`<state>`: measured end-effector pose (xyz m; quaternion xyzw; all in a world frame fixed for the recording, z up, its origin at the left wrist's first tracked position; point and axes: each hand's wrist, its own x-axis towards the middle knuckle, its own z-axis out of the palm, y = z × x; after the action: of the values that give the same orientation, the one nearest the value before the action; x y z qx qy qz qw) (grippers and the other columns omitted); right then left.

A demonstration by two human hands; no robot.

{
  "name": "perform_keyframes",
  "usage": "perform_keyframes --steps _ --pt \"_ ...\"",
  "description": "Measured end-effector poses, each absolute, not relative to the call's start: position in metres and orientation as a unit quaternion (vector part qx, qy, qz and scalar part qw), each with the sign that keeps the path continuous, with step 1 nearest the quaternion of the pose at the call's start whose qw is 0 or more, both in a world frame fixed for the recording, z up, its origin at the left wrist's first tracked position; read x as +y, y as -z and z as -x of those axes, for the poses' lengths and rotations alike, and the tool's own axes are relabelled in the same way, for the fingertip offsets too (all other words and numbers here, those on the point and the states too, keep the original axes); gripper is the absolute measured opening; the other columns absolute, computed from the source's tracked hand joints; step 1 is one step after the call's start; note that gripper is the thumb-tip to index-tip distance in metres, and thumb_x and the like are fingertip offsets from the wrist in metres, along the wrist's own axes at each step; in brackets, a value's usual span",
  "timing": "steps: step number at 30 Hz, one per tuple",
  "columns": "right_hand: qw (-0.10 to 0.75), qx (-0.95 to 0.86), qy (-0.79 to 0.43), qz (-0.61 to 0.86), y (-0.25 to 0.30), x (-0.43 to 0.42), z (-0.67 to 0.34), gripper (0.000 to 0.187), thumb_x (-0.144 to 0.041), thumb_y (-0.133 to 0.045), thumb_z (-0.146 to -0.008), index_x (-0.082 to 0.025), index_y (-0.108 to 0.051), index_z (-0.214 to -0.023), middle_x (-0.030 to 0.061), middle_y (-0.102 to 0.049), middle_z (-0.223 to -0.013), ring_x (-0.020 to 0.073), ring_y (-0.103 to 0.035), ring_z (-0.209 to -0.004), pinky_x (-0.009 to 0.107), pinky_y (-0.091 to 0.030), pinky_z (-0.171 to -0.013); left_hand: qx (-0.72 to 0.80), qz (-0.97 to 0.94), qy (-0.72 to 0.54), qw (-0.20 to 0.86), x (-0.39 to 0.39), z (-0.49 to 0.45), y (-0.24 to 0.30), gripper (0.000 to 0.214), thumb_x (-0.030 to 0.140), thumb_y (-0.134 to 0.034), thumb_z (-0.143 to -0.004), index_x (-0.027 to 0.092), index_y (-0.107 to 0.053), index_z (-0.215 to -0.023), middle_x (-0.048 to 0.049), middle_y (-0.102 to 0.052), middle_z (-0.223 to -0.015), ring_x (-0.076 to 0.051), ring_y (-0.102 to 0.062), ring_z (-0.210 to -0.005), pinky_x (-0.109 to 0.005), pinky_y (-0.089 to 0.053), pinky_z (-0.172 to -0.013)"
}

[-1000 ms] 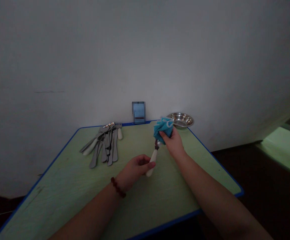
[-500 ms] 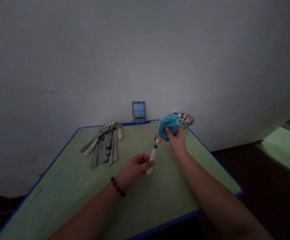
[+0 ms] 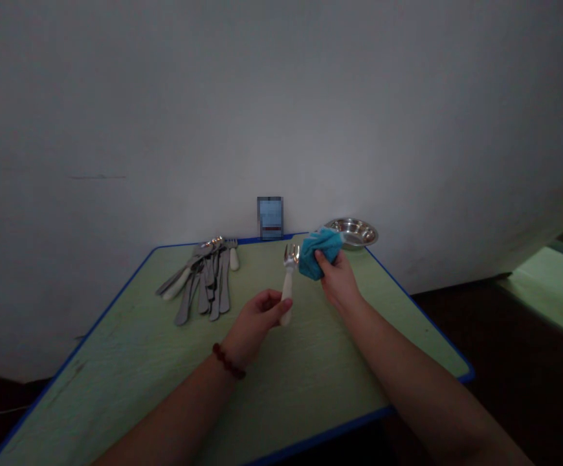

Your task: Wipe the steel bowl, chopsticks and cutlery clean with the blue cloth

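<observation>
My left hand (image 3: 261,316) is closed round the lower end of a fork (image 3: 288,278) with a white handle and metal tines. The fork points up and away, above the table. A blue cloth (image 3: 319,254) is bunched in my right hand (image 3: 338,279), thumb pressed on its near side. The cloth is just right of the tines; I cannot tell whether they touch. Left of my hands lies a pile of cutlery (image 3: 206,278), mostly grey metal handles, with a few white ones. Behind the cloth stands a shallow metal bowl (image 3: 359,232), partly hidden by it.
The pale green table (image 3: 131,375) has a blue edge and stands against a grey wall (image 3: 281,116). A small blurred screen-like object (image 3: 270,217) leans upright at the back edge. Another pale green surface (image 3: 553,285) is off to the right.
The fork has swung more upright and moved left and slightly up in my left hand. The cloth has shifted left and down, off the tines it partly covered, showing more of the bowl.
</observation>
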<state>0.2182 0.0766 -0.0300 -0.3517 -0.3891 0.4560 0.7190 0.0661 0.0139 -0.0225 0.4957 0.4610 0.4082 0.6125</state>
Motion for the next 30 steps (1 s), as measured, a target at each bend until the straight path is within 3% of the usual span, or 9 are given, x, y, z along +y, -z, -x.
perform_keyframes --steps 15,30 --pt "0.624 -0.343 -0.634 0.303 0.027 0.058 -0.2 0.025 -0.029 -0.068 -0.056 -0.023 -0.058 -0.077 -0.0055 -0.064 -0.074 0.0088 -0.059 -0.068 0.026 -0.047 -0.073 0.455 -0.481 -0.436 0.61 0.014 -0.067 0.021 0.026 0.036 -0.063 -0.061 0.014 -0.053 -0.072 0.0026 -0.052 -0.062 -0.008 -0.046 -0.056 -0.022 -0.036 -0.054" --pt "0.573 -0.34 -0.668 0.332 0.024 0.053 -0.2 0.024 -0.023 -0.069 -0.055 -0.019 -0.058 -0.076 -0.0033 -0.065 -0.071 0.0089 -0.059 -0.063 0.024 -0.047 -0.066 0.45 -0.514 -0.399 0.611 0.013 -0.069 0.023 0.021 0.032 -0.063 -0.061 0.015 -0.054 -0.067 0.0047 -0.053 -0.058 -0.007 -0.045 -0.052 -0.021 -0.034 -0.052"
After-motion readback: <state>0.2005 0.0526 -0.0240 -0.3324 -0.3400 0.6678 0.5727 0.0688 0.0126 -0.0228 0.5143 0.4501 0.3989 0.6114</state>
